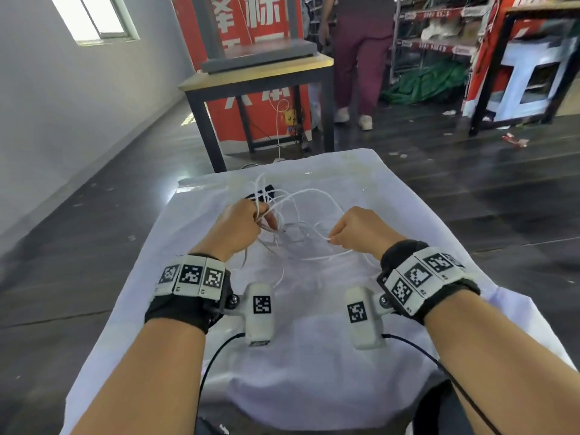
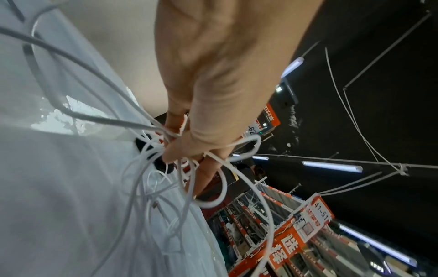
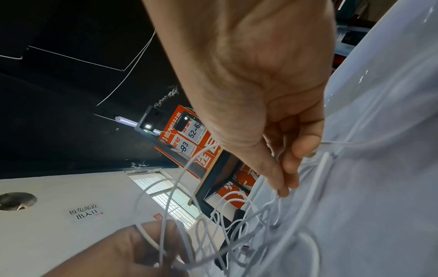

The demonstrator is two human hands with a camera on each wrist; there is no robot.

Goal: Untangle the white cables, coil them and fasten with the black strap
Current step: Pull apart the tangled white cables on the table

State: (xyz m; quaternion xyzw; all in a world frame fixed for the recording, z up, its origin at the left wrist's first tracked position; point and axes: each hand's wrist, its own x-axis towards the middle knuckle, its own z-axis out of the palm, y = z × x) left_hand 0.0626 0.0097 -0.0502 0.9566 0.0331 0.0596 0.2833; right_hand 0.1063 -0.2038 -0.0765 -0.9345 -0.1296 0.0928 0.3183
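A loose tangle of white cables (image 1: 295, 224) lies on the white cloth-covered table (image 1: 314, 365), between my hands. My left hand (image 1: 262, 219) grips a bunch of cable loops, lifted a little off the cloth; in the left wrist view its fingers (image 2: 180, 150) curl round several strands (image 2: 213, 196). My right hand (image 1: 334, 238) pinches a single strand near its end, and the right wrist view shows thumb and fingertips (image 3: 284, 185) closed on that thin cable (image 3: 315, 178). The black strap (image 1: 266, 189) lies beyond the left hand, partly under cables.
The cloth table's far edge is just past the strap, with dark floor all round. A wooden-topped table (image 1: 257, 76) with black legs stands ahead, a person in maroon trousers (image 1: 361, 67) beside it. Shelving (image 1: 439, 42) fills the right background.
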